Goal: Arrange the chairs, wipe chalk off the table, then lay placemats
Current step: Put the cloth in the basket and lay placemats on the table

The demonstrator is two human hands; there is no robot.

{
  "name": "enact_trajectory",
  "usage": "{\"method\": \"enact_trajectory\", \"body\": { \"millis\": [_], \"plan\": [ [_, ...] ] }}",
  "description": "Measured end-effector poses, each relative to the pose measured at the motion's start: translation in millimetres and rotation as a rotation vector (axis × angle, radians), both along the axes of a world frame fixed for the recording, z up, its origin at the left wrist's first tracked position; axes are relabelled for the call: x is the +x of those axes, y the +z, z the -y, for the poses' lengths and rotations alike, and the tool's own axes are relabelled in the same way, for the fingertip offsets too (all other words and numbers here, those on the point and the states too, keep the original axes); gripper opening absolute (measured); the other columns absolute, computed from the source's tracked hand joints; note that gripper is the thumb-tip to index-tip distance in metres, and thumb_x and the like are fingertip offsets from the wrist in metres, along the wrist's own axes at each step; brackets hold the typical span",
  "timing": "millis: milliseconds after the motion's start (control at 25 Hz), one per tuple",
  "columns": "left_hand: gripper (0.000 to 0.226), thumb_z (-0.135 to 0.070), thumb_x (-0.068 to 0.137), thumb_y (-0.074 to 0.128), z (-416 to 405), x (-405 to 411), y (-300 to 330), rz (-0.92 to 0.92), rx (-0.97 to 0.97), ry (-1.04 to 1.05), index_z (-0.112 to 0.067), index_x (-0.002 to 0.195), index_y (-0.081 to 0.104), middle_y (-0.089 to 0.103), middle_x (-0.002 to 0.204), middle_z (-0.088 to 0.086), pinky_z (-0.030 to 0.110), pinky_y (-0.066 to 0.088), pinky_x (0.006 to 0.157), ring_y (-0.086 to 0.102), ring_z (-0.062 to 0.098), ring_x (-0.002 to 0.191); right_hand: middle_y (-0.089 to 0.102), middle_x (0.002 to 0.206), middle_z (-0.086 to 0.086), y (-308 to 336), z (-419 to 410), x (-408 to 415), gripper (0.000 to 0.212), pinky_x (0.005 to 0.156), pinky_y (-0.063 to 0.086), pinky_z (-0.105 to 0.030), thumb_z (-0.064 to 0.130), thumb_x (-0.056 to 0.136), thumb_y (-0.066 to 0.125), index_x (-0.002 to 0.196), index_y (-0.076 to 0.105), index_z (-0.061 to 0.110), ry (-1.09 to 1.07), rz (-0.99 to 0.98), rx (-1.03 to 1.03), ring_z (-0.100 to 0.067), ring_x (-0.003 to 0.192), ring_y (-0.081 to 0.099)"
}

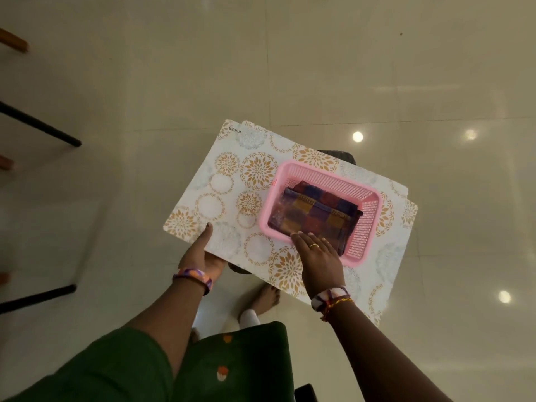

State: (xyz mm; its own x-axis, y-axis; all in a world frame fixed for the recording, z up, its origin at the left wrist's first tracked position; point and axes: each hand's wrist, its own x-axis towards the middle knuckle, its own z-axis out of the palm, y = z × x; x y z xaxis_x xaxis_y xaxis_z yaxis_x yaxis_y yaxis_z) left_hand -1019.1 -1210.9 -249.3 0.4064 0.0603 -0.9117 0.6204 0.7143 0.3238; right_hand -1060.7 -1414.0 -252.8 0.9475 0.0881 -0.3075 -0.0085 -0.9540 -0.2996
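A stack of white placemats (237, 192) with gold and grey flower prints lies flat in front of me, over a dark stool that shows only at its edges. My left hand (203, 250) grips the stack's near left edge, thumb on top. On the mats sits a pink plastic basket (368, 227) holding a folded checked cloth (313, 216) in purple, orange and red. My right hand (316, 253) rests on the basket's near rim, its fingers touching the cloth.
Glossy cream floor tiles (290, 68) lie all around, with ceiling lights reflected on the right. Black metal legs (43, 126) and wooden parts of furniture stand at the left edge. My bare foot (266, 297) shows under the mats.
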Motion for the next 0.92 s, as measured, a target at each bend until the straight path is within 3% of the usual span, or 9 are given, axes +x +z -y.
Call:
{"method": "enact_trajectory", "body": {
  "millis": [80,120,240,320,440,680,800,920],
  "plan": [
    [0.027,-0.013,0.095,0.047,7.0,-1.5,0.9,-0.015,-0.004,-0.119,-0.012,0.121,0.053,0.060,0.118,0.013,0.052,0.052,0.080,0.059,0.031,0.104,0.064,0.121,-0.015,5.6,-2.5,4.2,0.053,0.097,0.042,-0.052,-0.010,0.071,0.068,0.121,0.062,0.007,-0.015,-0.047,0.050,-0.037,0.115,0.058],
    [0.032,-0.011,0.094,0.049,8.2,-0.7,-2.4,-0.068,0.011,-0.184,-0.012,0.126,0.049,0.058,0.123,0.014,0.053,0.052,0.082,0.058,0.033,0.106,0.062,0.124,-0.016,8.8,-3.4,4.4,0.054,0.098,0.042,-0.052,-0.011,0.074,0.064,0.124,0.060,0.007,-0.015,-0.063,0.056,-0.038,0.117,0.056],
    [0.045,-0.016,0.090,0.058,-8.3,8.5,-8.4,-0.178,0.190,-0.306,-0.008,0.132,0.045,0.051,0.133,0.017,0.054,0.046,0.094,0.055,0.038,0.114,0.069,0.106,-0.020,15.3,-11.7,3.6,0.056,0.073,0.054,-0.052,-0.015,0.062,0.071,0.114,0.065,0.005,0.004,-0.014,0.012,-0.041,0.093,0.067],
    [0.051,-0.020,0.089,0.060,-27.8,18.8,-6.2,-0.173,0.360,-0.370,0.000,0.133,0.043,0.046,0.136,0.022,0.051,0.044,0.098,0.050,0.039,0.120,0.067,0.111,-0.020,22.1,-21.6,8.3,0.052,0.073,0.055,-0.048,-0.012,0.072,0.065,0.121,0.060,0.005,-0.031,-0.016,0.022,-0.039,0.094,0.066],
    [0.063,-0.024,0.088,0.062,-89.2,17.3,-0.6,-0.192,0.523,-0.274,-0.003,0.140,0.034,0.039,0.142,0.019,0.048,0.047,0.094,0.047,0.038,0.122,0.058,0.128,-0.015,24.7,-40.2,11.1,0.049,0.089,0.050,-0.044,-0.003,0.088,0.051,0.135,0.046,0.011,-0.058,-0.042,-0.011,-0.034,0.111,0.059],
    [0.062,-0.028,0.088,0.061,-215.3,-42.8,14.6,-0.219,0.497,-0.033,-0.011,0.140,0.033,0.034,0.146,0.012,0.042,0.049,0.088,0.047,0.035,0.122,0.056,0.128,-0.015,20.8,-81.6,21.0,0.048,0.091,0.048,-0.045,0.004,0.092,0.043,0.138,0.038,0.016,-0.153,-0.077,-0.041,-0.032,0.112,0.056],
    [0.053,-0.023,0.093,0.055,-264.1,-82.5,29.2,-0.203,0.453,0.074,-0.010,0.139,0.035,0.043,0.140,0.013,0.044,0.045,0.096,0.049,0.033,0.121,0.035,0.147,-0.014,20.6,-96.3,21.2,0.057,0.105,0.033,-0.052,0.014,0.094,0.047,0.146,0.025,0.014,-0.181,-0.124,-0.187,-0.033,0.134,0.035],
    [0.046,-0.017,0.095,0.052,-304.4,-124.3,43.3,-0.185,0.432,0.123,-0.007,0.137,0.038,0.050,0.130,0.013,0.042,0.046,0.095,0.050,0.032,0.121,0.012,0.157,-0.014,22.8,-124.2,-5.2,0.058,0.114,0.018,-0.055,0.021,0.098,0.040,0.149,0.015,0.011,-0.196,-0.047,-0.279,-0.031,0.145,0.009]
  ]
}}
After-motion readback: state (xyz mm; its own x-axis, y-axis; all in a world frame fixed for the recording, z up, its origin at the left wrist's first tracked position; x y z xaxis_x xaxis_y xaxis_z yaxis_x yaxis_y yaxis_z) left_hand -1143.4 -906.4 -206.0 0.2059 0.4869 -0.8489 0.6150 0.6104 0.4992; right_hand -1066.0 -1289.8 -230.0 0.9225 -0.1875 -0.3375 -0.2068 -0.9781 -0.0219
